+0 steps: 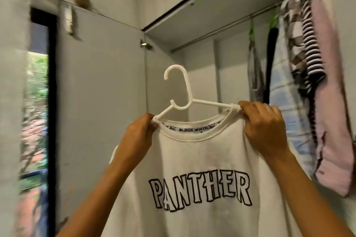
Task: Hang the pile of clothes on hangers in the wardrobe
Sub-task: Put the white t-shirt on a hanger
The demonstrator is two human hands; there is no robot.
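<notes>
1. You stood facing an open grey wardrobe (pixel 202 67), with its door (pixel 100 92) swung out on your left and a window (pixel 36 102) showing blurred greenery past it
2. Inside the wardrobe, a rail (pixel 221 27) ran under the top shelf, and the clothes on it were bunched at the right end: a grey garment (pixel 254 75) on a green hanger (pixel 251 31), a pale blue checked shirt (pixel 289 102), a black-and-white striped top (pixel 312 44) and a pink garment (pixel 327 102) at the far right
3. The left stretch of the rail carried nothing
4. You held the white hanger (pixel 188 90) in front of the wardrobe, below the rail and not on it
5. Its hook pointed up with the opening turned to your left, and its long axis ran left to right, the right end a little higher
6. The cream sweatshirt (pixel 192 152) sat on the hanger with the collar at the top, the body dropping straight down and the word PANTHER facing you
7. Your left hand (pixel 138 136) pinched the hanger's left arm together with the collar edge, fingers curled tight
8. Your right hand (pixel 264 125) had its fingers curled round the hanger's right arm and the shoulder cloth
</notes>
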